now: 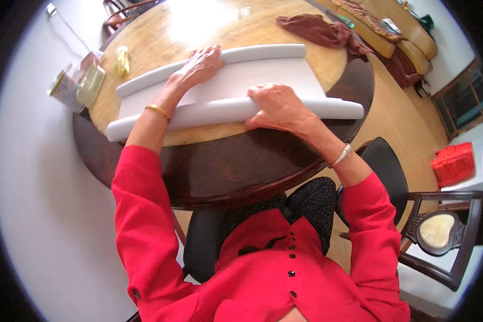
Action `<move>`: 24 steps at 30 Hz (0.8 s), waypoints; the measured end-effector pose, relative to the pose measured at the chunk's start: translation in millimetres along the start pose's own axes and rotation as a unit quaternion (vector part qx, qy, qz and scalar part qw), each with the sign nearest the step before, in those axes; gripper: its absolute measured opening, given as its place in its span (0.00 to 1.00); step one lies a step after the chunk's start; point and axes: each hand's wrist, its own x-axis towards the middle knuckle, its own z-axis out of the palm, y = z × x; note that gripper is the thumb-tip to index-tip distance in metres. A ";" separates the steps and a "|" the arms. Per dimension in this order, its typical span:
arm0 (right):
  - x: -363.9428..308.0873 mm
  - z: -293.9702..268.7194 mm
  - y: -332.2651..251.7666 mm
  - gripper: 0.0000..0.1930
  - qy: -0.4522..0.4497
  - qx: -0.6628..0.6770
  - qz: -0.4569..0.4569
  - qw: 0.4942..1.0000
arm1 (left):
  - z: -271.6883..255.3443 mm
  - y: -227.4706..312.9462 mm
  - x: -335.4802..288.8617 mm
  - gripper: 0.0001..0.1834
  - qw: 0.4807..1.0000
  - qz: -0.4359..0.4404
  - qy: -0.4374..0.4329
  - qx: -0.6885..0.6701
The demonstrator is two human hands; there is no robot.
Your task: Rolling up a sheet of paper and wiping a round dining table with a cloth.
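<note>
A large white sheet (pixel 263 75), rolled at both long edges, lies across a round wooden table (pixel 225 166). My left hand (pixel 198 65) presses flat on the sheet beside the far roll (pixel 252 53), fingers spread. My right hand (pixel 276 107) curls over the near roll (pixel 209 111), gripping it. Both forearms come out of red sleeves; a gold bangle is on the left wrist and a silver bracelet on the right.
A brown cloth (pixel 322 32) lies at the table's far right. A yellow rag (pixel 122 60) and jars (pixel 75 83) sit at the far left. A dark wooden chair (pixel 440 236) stands to my right, a red crate (pixel 453 163) beyond it, a sofa (pixel 392 27) behind.
</note>
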 end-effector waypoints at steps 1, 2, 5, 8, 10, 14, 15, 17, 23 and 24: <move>1.2 -1.0 -3.4 0.25 -0.010 0.003 0.002 1.000 | 0.8 -4.1 -1.7 0.30 1.000 -0.012 0.009 0.006; 2.2 -2.1 -7.4 0.27 -0.021 0.004 0.007 1.000 | 1.4 -6.1 -6.2 0.30 1.000 -0.021 0.018 0.012; 5.7 -6.1 -21.2 0.22 -0.008 0.002 -0.008 1.000 | -3.0 -12.6 -17.9 0.34 0.999 -0.046 -0.005 -0.005; 3.1 -7.4 -24.3 0.25 -0.002 0.026 0.000 1.000 | -8.3 -6.5 -21.6 0.34 0.999 -0.046 -0.018 -0.007; 1.0 -4.1 -18.4 0.27 0.010 0.037 0.012 0.999 | -14.2 2.3 -16.7 0.30 0.998 -0.044 -0.027 -0.023; 11.8 15.4 -0.1 0.30 0.186 0.002 -0.117 0.976 | -21.1 10.6 -24.5 0.26 0.997 -0.070 -0.009 -0.045; 14.8 15.7 2.7 0.30 0.187 0.002 -0.115 0.976 | -21.2 10.4 -29.5 0.26 0.997 -0.068 -0.010 -0.044; 20.6 13.6 3.5 0.29 0.074 0.025 -0.051 0.996 | -24.1 7.0 -50.8 0.31 0.997 -0.021 0.069 -0.024; 32.8 8.6 12.2 0.28 0.058 0.133 0.024 0.989 | -52.0 51.1 -131.9 0.22 0.997 0.024 0.032 -0.065; 36.1 8.7 14.3 0.30 0.054 0.129 0.013 0.990 | -45.6 50.9 -142.5 0.22 0.997 0.014 0.033 -0.061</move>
